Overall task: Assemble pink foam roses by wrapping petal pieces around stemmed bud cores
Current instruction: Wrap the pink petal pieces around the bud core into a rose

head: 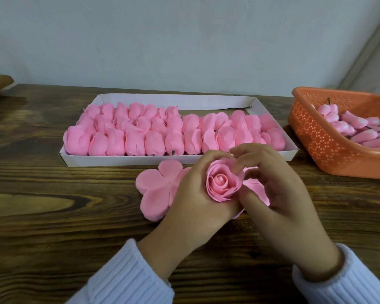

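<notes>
A pink foam rose (223, 183) with several wrapped petal layers sits between both hands above the table. My left hand (195, 194) curls around its left side and underside. My right hand (270, 185) pinches its outer petals from the right, fingers arched over the top. Flat pink petal pieces (154, 191) lie on the table under and left of the hands; another petal piece (256, 186) shows behind my right hand. The rose's stem is hidden.
A white cardboard tray (291, 144) behind the hands holds rows of folded pink petal pieces (141, 132). An orange perforated basket (320, 141) at the right holds stemmed bud cores (360, 126). All rest on a dark wooden table (53, 205) against a pale wall.
</notes>
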A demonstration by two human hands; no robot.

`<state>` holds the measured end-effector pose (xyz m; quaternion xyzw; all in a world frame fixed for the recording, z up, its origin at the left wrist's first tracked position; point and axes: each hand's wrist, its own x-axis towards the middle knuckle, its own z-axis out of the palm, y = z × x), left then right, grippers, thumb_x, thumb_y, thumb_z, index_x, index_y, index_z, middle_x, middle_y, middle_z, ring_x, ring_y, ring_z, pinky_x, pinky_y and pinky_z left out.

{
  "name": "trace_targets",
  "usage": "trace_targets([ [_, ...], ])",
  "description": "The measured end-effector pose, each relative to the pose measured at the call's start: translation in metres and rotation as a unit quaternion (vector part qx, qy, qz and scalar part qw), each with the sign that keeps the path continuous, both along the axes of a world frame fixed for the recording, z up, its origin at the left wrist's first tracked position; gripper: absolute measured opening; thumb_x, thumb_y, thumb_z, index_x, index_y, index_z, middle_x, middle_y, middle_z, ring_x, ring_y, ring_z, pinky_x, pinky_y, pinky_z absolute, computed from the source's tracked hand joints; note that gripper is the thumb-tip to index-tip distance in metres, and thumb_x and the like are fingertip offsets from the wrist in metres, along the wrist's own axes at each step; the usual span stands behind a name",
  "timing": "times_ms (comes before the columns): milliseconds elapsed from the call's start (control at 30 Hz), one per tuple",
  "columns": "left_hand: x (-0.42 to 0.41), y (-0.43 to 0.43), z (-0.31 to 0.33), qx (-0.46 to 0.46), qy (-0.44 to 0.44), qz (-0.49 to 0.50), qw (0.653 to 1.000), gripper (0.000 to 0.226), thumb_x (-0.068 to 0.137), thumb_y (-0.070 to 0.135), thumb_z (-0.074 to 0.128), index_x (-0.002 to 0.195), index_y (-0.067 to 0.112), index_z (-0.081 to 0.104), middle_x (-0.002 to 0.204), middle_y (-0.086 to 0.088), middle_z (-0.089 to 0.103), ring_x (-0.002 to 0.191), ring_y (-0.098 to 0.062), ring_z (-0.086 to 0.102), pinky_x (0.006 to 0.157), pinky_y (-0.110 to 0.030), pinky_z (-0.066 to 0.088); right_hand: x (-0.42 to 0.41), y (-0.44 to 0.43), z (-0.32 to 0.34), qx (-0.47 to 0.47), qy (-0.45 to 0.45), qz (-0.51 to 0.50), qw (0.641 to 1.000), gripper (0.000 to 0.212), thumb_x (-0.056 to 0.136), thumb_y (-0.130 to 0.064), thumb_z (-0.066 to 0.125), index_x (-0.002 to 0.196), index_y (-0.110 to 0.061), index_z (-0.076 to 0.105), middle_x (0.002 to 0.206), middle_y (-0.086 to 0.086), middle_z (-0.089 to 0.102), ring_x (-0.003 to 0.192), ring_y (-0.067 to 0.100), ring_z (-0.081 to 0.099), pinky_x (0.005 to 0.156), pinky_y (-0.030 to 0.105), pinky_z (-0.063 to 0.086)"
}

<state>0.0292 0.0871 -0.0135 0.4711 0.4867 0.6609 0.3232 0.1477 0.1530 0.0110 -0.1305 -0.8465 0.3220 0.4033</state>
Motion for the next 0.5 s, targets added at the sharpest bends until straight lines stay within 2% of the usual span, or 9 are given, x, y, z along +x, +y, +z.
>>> trace_targets([
  [167, 0.0003, -0.0006, 0.0004, 0.0, 0.014, 0.004, 1.0, 0.043, 0.056, 0.024, 0.076, 0.094, 0.038, 0.062, 0.091, 0.006, 0.069, 0.086, -0.02, 0.069, 0.067, -0.047, 0.059, 0.0014, 0.0, 0.0003, -0.015, -0.007, -0.01, 1.0, 0.026, 0.067, 0.009, 0.053, 0.084, -0.01, 0.06, 0.108, 0.007, 0.059, 0.107, 0.019, 0.059, 0.086, 0.028, 0.047],
  [300, -0.0001, 0.0006, 0.0007, 0.001, 0.008, 0.022, 1.0, 0.042, 0.053, 0.023, 0.074, 0.092, 0.034, 0.063, 0.086, 0.003, 0.068, 0.083, -0.025, 0.067, 0.064, -0.051, 0.058, 0.0006, -0.0005, 0.0005, -0.004, -0.02, -0.036, 0.999, 0.025, 0.068, 0.006, 0.055, 0.083, -0.012, 0.063, 0.106, 0.004, 0.059, 0.105, 0.014, 0.059, 0.085, 0.019, 0.045],
  [400, 0.0007, 0.0007, 0.0017, 0.01, 0.004, 0.045, 0.999, 0.039, 0.053, 0.027, 0.075, 0.089, 0.031, 0.063, 0.085, 0.005, 0.068, 0.082, -0.02, 0.067, 0.066, -0.045, 0.058, 0.0006, -0.0012, 0.0009, 0.018, -0.016, -0.058, 0.998, 0.02, 0.067, 0.006, 0.056, 0.078, -0.008, 0.063, 0.099, 0.005, 0.059, 0.1, 0.005, 0.057, 0.082, 0.012, 0.041],
  [500, 0.0013, -0.0003, 0.004, 0.028, 0.013, 0.067, 0.997, 0.036, 0.056, 0.03, 0.075, 0.089, 0.03, 0.061, 0.081, 0.007, 0.068, 0.076, -0.012, 0.066, 0.065, -0.036, 0.058, 0.001, -0.0017, 0.0014, 0.027, 0.001, -0.066, 0.997, 0.018, 0.068, 0.004, 0.055, 0.076, -0.011, 0.06, 0.091, 0.004, 0.058, 0.093, 0.005, 0.058, 0.079, 0.012, 0.041],
])
